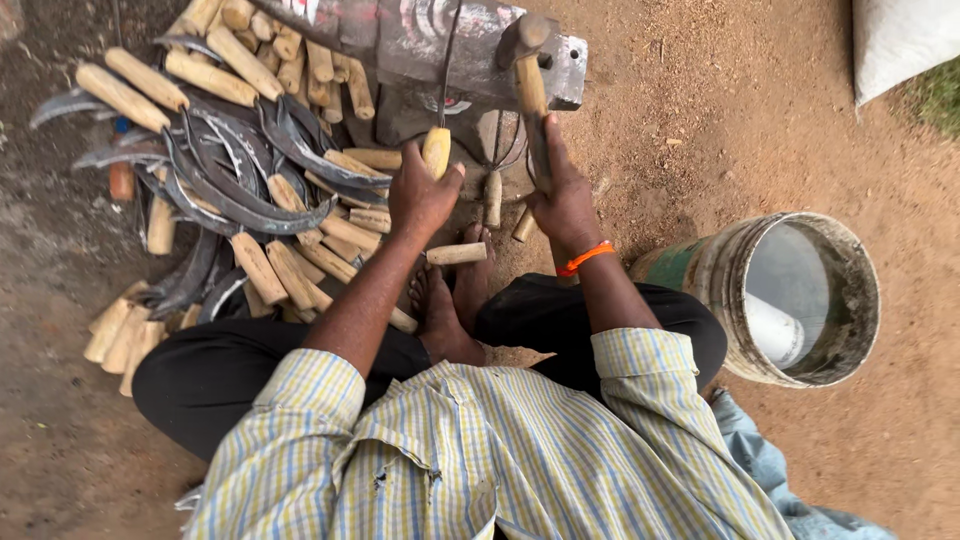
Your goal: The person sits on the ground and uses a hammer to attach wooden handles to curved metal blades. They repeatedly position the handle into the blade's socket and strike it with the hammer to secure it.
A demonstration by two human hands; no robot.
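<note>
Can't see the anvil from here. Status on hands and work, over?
Left hand grips sickle handle, blade on anvil. Right hand holds hammer. Sickle pile beside.

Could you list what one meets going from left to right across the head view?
Pile of sickles with wooden handles → left hand on a wooden handle → right hand holding the hammer → bucket → white sack.

Bare reddish dirt ground (720,120) outdoors in daylight, grass (940,95) at the corner.
</note>
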